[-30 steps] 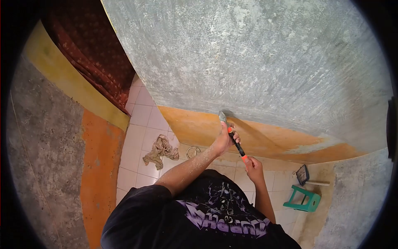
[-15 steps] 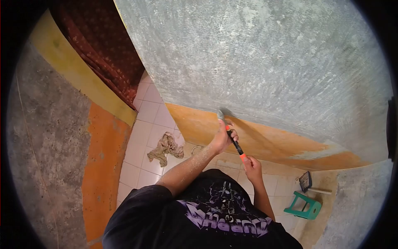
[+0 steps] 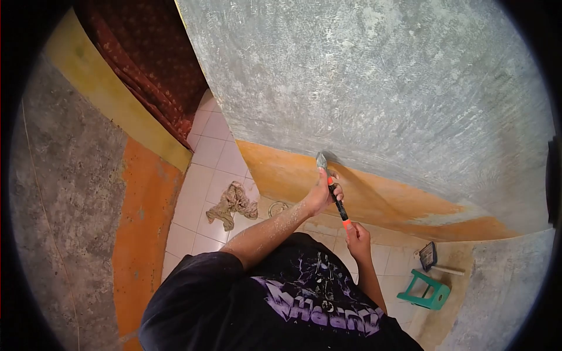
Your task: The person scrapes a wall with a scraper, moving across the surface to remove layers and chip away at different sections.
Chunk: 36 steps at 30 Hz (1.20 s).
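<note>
Both my hands hold a long-handled scraper (image 3: 341, 208) with a black-and-orange handle and a grey head. My left hand (image 3: 321, 194) wraps round the handle close to the head, and pale flecks dot that forearm. Lower down, my right hand (image 3: 358, 240) is closed on the orange end of the handle. The scraper's head meets the wall (image 3: 351, 82) near the line where the rough grey-white surface changes to an orange band (image 3: 374, 190). Its working edge is partly hidden by the angle.
A crumpled cloth (image 3: 233, 205) lies on the tiled floor (image 3: 190, 205). At the right stand a green stool (image 3: 436, 296) and a dark flat item (image 3: 428, 256) by a pale rod. A red curtain (image 3: 140, 64) hangs in the doorway, with a grey-and-orange wall (image 3: 143, 216) at left.
The scraper's head and my left hand have shifted slightly right along the wall. My right hand has moved little. The view has tilted slightly, and both hands keep their hold.
</note>
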Available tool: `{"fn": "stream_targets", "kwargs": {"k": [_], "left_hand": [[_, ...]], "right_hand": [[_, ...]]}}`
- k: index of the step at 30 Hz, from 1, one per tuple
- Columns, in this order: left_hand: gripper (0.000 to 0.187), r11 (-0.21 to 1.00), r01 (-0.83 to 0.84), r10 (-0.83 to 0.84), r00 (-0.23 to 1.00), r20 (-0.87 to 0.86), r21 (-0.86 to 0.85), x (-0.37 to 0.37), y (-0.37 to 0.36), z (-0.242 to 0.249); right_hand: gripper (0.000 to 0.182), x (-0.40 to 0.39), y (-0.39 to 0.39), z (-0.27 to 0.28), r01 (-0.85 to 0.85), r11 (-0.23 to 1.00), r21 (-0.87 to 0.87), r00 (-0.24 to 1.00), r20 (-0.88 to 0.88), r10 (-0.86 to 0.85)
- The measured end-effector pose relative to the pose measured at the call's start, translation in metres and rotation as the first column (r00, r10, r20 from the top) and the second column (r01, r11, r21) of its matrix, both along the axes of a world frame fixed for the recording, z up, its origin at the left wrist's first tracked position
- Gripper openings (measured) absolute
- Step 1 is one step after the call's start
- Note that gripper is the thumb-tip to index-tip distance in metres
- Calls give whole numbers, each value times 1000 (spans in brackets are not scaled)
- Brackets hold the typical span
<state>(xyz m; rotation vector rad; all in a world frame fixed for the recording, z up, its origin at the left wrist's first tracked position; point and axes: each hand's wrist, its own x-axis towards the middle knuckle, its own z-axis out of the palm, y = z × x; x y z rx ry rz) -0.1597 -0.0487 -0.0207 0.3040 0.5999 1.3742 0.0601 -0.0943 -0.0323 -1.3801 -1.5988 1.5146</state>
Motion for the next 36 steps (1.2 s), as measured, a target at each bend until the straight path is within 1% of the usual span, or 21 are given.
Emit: {"fn": "stream_targets", "kwargs": {"k": [2, 8, 11, 14, 20, 22, 25, 27, 28, 30, 34, 36], "left_hand": [[66, 999, -40, 41, 999, -19, 9, -1, -3, 0], [64, 997, -78, 78, 997, -26, 2, -1, 1, -14], [67, 998, -69, 68, 996, -62, -10, -3, -4, -5], [65, 996, -84, 84, 996, -25, -9, -3, -3, -10], [64, 980, -139, 129, 989, -76, -142, -2, -5, 8], [65, 960, -237, 230, 971, -66, -149, -13, -3, 0], [65, 923, -355, 351, 935, -52, -146, -49, -8, -5], [67, 904, -410, 405, 912, -67, -121, -80, -16, -6], [66, 913, -386, 381, 922, -67, -130, -86, -20, -7], [66, 926, -347, 342, 938, -57, -146, -96, -23, -8], [66, 946, -310, 306, 951, -50, -98, -100, -26, -15], [65, 955, -285, 284, 958, -31, -75, -103, -26, -18]], "right_hand": [[32, -3, 2, -1, -9, 1000, 3, 1000, 12, 9], [34, -8, -7, -12, 13, 1000, 3, 1000, 2, -13], [34, -11, -10, -16, 7, 999, 33, 1000, 12, -8], [34, -12, -11, -13, 4, 999, 32, 1000, 24, -5], [34, -20, -12, -7, 10, 1000, -21, 1000, 6, -10], [33, -31, -7, 0, -3, 999, -32, 1000, 25, 4], [31, -67, 9, 6, -161, 969, 188, 975, 180, 127], [34, -90, 12, 3, -184, 967, 174, 972, 176, 153], [35, -99, 13, 0, -199, 966, 166, 970, 175, 170], [35, -106, 5, -8, -172, 975, 144, 977, 154, 149], [35, -107, -3, -16, -123, 989, 78, 986, 126, 113], [35, -107, -4, -12, -106, 994, 31, 992, 66, 104]]}}
